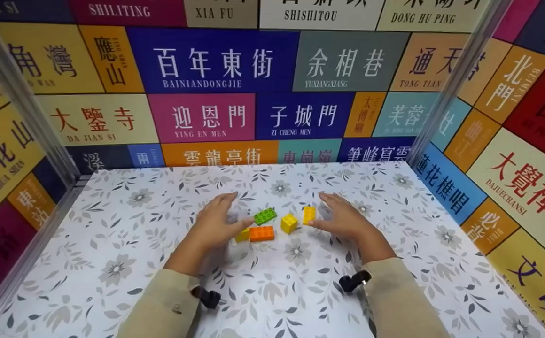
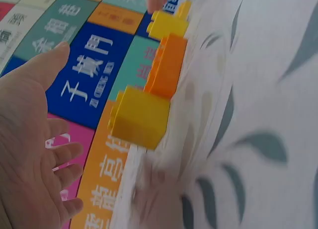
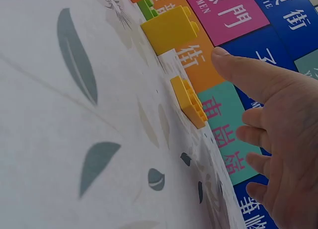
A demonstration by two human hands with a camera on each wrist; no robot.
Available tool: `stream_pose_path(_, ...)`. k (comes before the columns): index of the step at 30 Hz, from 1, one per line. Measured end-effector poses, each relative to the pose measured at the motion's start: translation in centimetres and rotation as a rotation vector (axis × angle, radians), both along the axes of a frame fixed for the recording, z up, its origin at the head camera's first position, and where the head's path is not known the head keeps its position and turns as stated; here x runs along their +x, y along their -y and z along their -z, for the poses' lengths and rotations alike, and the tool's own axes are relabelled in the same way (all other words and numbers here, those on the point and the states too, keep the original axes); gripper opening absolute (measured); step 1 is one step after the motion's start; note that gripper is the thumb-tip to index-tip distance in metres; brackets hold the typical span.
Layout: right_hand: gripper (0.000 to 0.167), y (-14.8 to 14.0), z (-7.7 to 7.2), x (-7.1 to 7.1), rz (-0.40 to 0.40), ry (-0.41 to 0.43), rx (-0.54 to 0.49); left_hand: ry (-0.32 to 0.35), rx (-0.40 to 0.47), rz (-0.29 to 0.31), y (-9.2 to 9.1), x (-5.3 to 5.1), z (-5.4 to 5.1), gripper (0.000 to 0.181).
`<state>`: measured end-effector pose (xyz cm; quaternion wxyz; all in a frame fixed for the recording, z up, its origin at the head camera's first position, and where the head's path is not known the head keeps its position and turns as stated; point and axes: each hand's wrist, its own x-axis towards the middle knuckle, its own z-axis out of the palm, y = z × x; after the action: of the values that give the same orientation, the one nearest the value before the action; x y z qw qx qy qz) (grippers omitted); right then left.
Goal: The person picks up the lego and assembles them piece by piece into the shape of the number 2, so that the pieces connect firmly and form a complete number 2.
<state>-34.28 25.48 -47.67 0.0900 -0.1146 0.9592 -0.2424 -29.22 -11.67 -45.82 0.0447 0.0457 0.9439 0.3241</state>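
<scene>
Several toy building bricks lie in a loose group on the table, between my two hands. At the left, a yellow brick is partly covered by the left thumb in the head view and stands against an orange brick. Behind them lies a green brick. To their right are a cube-like yellow brick and a thinner yellow brick. My left hand hovers beside the left yellow brick, fingers spread, holding nothing. My right hand, also holding nothing, is just right of the thinner yellow brick.
A white cloth with grey flowers and leaves covers the table. Panels of colourful printed signs rise behind it and along both sides. Metal posts stand at the back corners. Small dark devices are strapped at both wrists.
</scene>
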Motion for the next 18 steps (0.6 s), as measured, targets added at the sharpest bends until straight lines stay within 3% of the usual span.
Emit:
stream_pose_path(5, 0.106, 0.0, 0.1, 0.1, 0.005, 0.012, -0.033, -0.045, 0.020, 0.071, -2.1, 0.4, -0.3, 0.099)
stream_pose_path(10, 0.105, 0.1, 0.2, 0.2, -0.016, 0.018, -0.056, -0.046, 0.013, 0.071, -3.1, 0.6, -0.3, 0.097)
stream_pose_path(18, 0.097, 0.1, 0.7, 0.1, -0.057, 0.021, -0.045, -0.027, 0.010, 0.073, -3.1, 0.0, 0.5, 0.094)
